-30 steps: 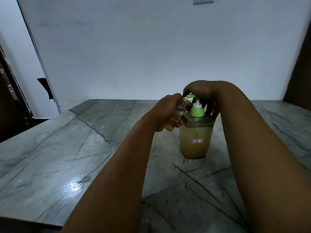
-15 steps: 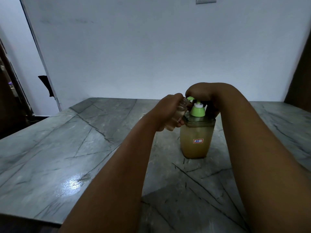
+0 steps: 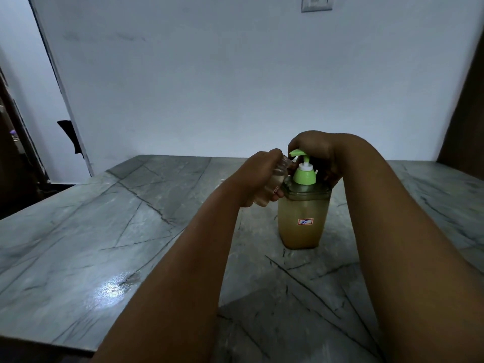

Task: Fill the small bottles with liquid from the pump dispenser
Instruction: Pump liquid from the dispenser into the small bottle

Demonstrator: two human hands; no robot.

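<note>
A clear pump dispenser full of yellowish liquid, with a small "35" sticker, stands on the grey marble table. Its pump head is green, and the nozzle points left. My right hand lies on top of the pump head, fingers curled down over it. My left hand grips a small clear bottle, tilted with its open mouth just under the nozzle. The bottle looks partly filled, though my fingers cover most of it.
A pale wall rises behind the table, with a switch plate high up. A dark doorway opens at the left, and a dark wooden panel stands at the far right. The table's near edge runs along the lower left.
The pump head has risen again after being pressed down half a second ago. My left hand keeps the small bottle at the nozzle. The view has shifted slightly.
</note>
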